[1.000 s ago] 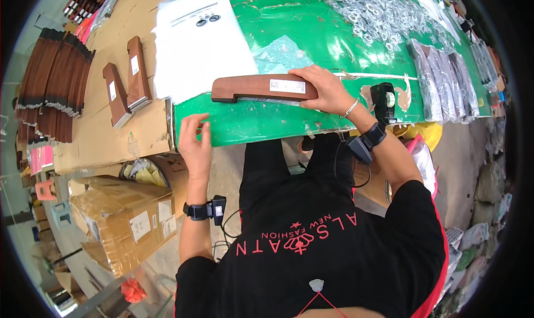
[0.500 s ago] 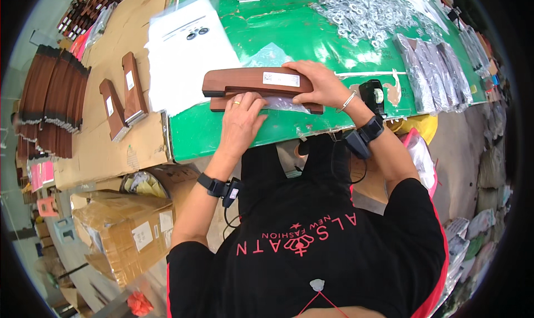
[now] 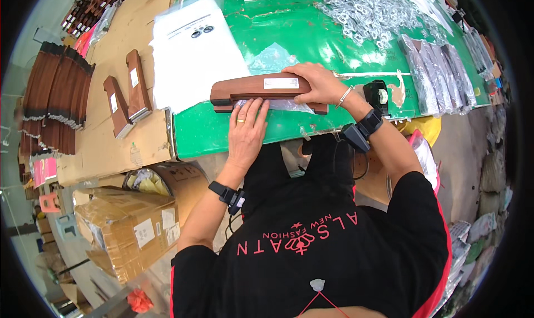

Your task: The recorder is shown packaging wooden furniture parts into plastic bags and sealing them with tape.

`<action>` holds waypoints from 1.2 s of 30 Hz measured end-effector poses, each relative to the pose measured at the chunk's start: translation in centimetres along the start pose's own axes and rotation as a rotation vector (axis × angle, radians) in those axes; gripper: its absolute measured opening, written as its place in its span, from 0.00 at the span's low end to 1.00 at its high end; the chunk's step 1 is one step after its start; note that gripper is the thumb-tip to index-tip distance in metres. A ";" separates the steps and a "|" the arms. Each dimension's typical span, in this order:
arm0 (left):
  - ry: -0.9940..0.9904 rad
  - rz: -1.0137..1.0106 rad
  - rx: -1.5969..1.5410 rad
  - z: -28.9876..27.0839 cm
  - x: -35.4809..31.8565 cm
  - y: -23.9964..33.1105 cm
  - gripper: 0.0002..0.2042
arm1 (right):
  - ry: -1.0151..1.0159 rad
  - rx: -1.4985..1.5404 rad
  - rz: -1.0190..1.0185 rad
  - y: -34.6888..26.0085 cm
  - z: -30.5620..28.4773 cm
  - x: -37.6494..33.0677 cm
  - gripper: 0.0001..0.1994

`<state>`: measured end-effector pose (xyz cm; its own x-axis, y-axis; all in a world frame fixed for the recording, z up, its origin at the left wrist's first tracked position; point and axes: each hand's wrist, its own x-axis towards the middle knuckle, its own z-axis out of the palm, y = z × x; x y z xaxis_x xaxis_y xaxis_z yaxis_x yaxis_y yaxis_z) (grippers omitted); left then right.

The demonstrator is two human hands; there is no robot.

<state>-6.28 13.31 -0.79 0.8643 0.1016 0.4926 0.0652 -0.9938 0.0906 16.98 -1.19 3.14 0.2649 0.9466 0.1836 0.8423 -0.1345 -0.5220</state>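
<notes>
A reddish-brown wooden piece (image 3: 239,88), shaped like a handle with a white label, lies stacked over a second wooden piece (image 3: 223,109) at the table's near edge. Between them sticks out a clear plastic bag (image 3: 295,105). My right hand (image 3: 318,84) is closed round the right end of the upper piece, thumb on the near side. The fingers of my left hand (image 3: 247,134) are stretched out, their tips against the near side of the stack and the bag. Another flat clear bag (image 3: 272,57) lies just behind.
White plastic sheets (image 3: 194,56) lie to the left. Two labelled wooden pieces (image 3: 137,87) rest on cardboard, beside a large brown stack (image 3: 53,90). A black tape dispenser (image 3: 376,98) is at right, near wrapped pieces (image 3: 434,76) and a heap of small bagged parts (image 3: 367,12).
The upper wooden piece has come down to line up over the lower one. My left hand has shifted slightly right and its fingers have straightened from a curl.
</notes>
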 end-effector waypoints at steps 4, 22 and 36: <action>-0.007 -0.071 0.010 1.0 -0.1 -0.1 0.29 | -0.001 -0.079 0.008 -0.8 0.4 0.1 0.37; 0.079 -0.116 -0.037 1.5 -0.3 0.1 0.26 | -0.057 -0.028 0.034 -0.4 -0.7 0.6 0.38; 0.107 -0.106 0.012 1.7 -0.3 0.2 0.26 | 0.167 -0.470 -0.271 -6.6 -2.7 0.6 0.32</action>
<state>-5.71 12.98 -2.42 0.7940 0.2100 0.5705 0.1603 -0.9775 0.1368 12.87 -0.51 8.93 0.0488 0.9113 0.4088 0.9988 -0.0454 -0.0179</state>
